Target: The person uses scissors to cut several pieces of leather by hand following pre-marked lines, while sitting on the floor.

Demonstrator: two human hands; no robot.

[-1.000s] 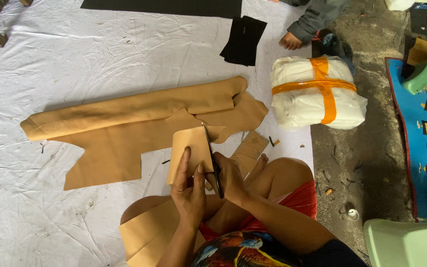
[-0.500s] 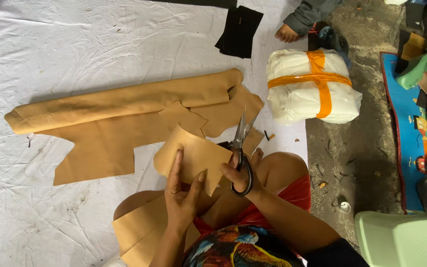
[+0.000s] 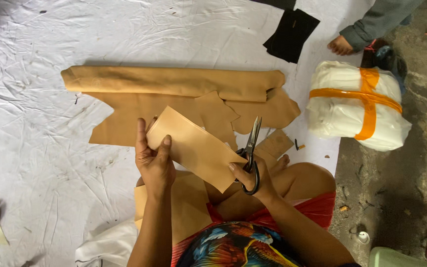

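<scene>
The left hand [image 3: 153, 163] pinches the upper end of a tan cut piece [image 3: 196, 148] above the lap, while the right hand [image 3: 253, 178] closes around the black scissors [image 3: 251, 153], blades pointing up beside the piece, near the tan roll [image 3: 174, 81] on the white sheet [image 3: 35, 148].

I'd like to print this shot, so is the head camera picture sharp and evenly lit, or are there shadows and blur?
Head view: soft, even light, no glare; the tan piece, left hand, right hand and scissors look sharp. The white sheet dims toward the top-left corner, with a dark blurred shape at the lower left edge. The taped white bundle is bright, not washed out.
</scene>
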